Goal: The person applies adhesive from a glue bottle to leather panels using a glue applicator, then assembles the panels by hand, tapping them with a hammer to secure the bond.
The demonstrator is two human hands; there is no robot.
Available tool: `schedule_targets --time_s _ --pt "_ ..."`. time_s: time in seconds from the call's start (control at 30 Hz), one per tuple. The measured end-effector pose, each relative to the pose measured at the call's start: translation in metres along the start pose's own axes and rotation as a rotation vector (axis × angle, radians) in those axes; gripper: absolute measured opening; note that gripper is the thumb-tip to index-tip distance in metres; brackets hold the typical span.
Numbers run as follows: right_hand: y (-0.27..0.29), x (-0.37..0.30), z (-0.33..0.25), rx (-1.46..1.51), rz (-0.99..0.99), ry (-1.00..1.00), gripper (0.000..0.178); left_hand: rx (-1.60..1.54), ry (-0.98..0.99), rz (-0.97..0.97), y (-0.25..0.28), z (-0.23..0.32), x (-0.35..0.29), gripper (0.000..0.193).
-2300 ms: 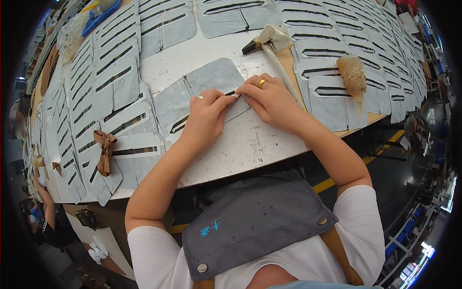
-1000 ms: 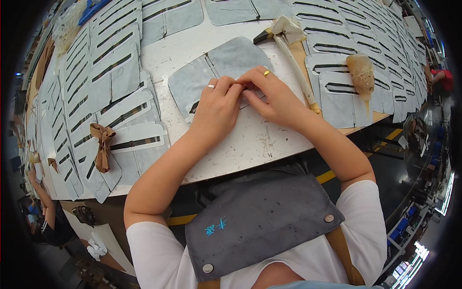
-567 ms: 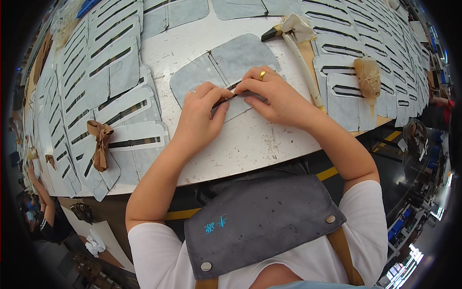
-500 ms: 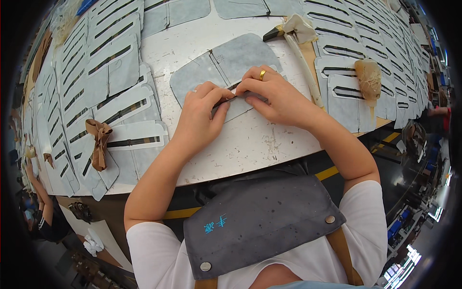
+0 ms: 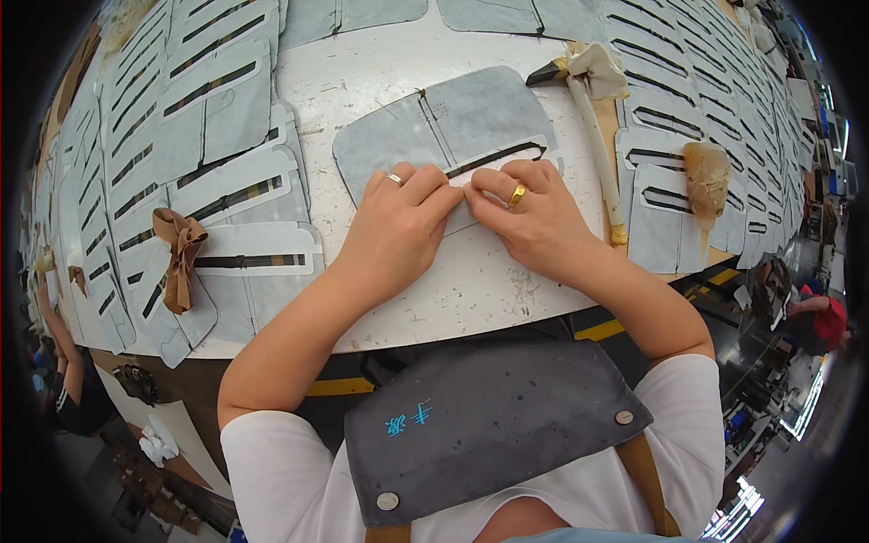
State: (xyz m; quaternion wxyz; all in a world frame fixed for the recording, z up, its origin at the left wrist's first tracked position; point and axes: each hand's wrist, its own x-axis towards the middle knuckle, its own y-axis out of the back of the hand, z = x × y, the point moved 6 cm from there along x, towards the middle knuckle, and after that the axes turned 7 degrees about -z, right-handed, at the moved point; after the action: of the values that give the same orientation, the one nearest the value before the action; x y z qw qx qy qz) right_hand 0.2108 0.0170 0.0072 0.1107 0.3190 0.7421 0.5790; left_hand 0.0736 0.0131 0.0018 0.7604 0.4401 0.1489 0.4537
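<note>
A grey panel [image 5: 389,136] with rounded corners and a seam down its middle lies on the worktable in front of me. A dark slot strip [image 5: 496,157] edged in white runs across its near part. My left hand [image 5: 403,217] is closed, its fingertips pinching the panel just under the strip's left end. Beside it, nearly touching, my right hand [image 5: 525,213] wears a gold-coloured ring and pinches the same edge with curled fingers. The hands hide the exact spot between the fingertips and the panel's near edge.
A hammer [image 5: 587,145] with cloth around its head lies right of the panel. Stacked slotted panels [image 5: 231,195] cover the left, topped by a crumpled brown strip [image 5: 181,258]. More panels [image 5: 670,195] lie at right, with a tan wrapped lump [image 5: 706,181]. The table's front edge [image 5: 434,333] is near me.
Both hands have shifted slightly lower and drawn together, with fingers more curled. More of the dark strip's right end shows now. The whole view has shifted a little.
</note>
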Motion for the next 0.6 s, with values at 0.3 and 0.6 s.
schedule_targets --time_s 0.3,0.6 --pt "0.002 -0.007 0.023 0.338 0.180 -0.240 0.030 -0.001 -0.040 0.027 -0.002 0.002 0.003 0.024" --pt "0.025 -0.020 0.034 -0.216 -0.004 -0.047 0.034 0.036 -0.041 0.038 0.000 0.005 0.001 0.024"
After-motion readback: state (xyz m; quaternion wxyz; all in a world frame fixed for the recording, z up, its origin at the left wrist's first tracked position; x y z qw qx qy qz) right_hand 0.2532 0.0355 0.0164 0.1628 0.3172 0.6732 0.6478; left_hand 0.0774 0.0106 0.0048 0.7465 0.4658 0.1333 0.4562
